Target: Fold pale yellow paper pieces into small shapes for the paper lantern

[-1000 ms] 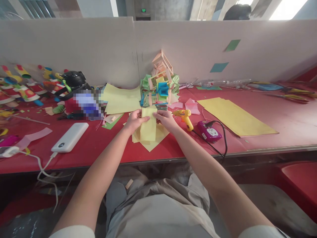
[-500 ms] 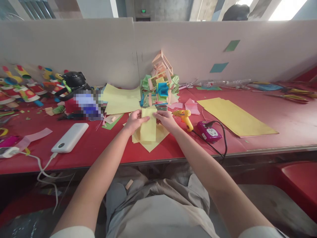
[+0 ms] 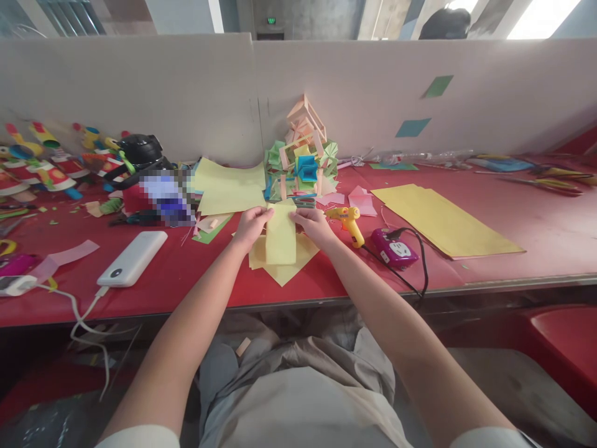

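Pinched a yellow paper strip [image 3: 281, 239] by opposite edges with left hand [image 3: 252, 226] and right hand [image 3: 314, 226], both nearly closed, over yellow sheets [image 3: 282, 276] on the worktop [image 3: 189, 250].

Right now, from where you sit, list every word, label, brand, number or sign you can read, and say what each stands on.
None can be read.
Green sign, far back: too small.
Marks on the glue gun: too small.
Dark round mark on the power bank: nothing legible.
Pixelated patch: too blurred.
Held paper: no writing visible.
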Motion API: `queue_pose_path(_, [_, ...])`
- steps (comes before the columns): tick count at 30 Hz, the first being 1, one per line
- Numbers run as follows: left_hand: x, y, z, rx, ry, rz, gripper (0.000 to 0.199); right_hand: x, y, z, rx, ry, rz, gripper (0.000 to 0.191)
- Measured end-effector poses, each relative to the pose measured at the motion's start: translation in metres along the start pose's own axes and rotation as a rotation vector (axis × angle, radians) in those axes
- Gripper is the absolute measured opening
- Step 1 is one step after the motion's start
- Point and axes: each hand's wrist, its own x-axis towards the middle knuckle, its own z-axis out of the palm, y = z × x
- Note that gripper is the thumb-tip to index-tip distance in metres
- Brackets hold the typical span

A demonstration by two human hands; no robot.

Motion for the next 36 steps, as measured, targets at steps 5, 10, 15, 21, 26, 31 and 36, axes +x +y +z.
queue_pose_path(5, [-0.0016, 0.0043, -0.0008, 0.031, 0.026, -0.028, 0.040, 0.0011, 0.0033, -0.0006, -0.016, 0.004, 0.003, 0.045])
queue_pose_path(10, [-0.0022, 0.0072, -0.0002, 0.013, 0.043, -0.004, 0.039, 0.0010, 0.0035, -0.0009, -0.028, 0.006, 0.009, 0.043])
queue_pose_path(15, [0.0003, 0.0062, -0.0009, 0.033, 0.102, 0.002, 0.037, 0.0006, 0.0033, -0.0003, -0.063, -0.019, -0.004, 0.042])
queue_pose_path(21, [0.0011, 0.0048, -0.0034, 0.016, 0.046, 0.002, 0.037, 0.0018, 0.0076, -0.0020, -0.096, -0.020, -0.022, 0.043])
queue_pose_path(26, [0.0018, 0.0049, -0.0033, 0.018, 0.080, 0.032, 0.033, 0.0018, 0.0082, -0.0014, -0.089, -0.024, -0.028, 0.042])
queue_pose_path(31, [0.0055, 0.0012, -0.0047, 0.046, 0.116, 0.064, 0.033, 0.0003, 0.0057, -0.0005, -0.114, -0.061, -0.046, 0.044])
queue_pose_path(36, [0.0030, 0.0028, -0.0061, 0.014, 0.023, -0.021, 0.044, 0.0002, 0.0047, -0.0013, -0.090, -0.018, -0.033, 0.040])
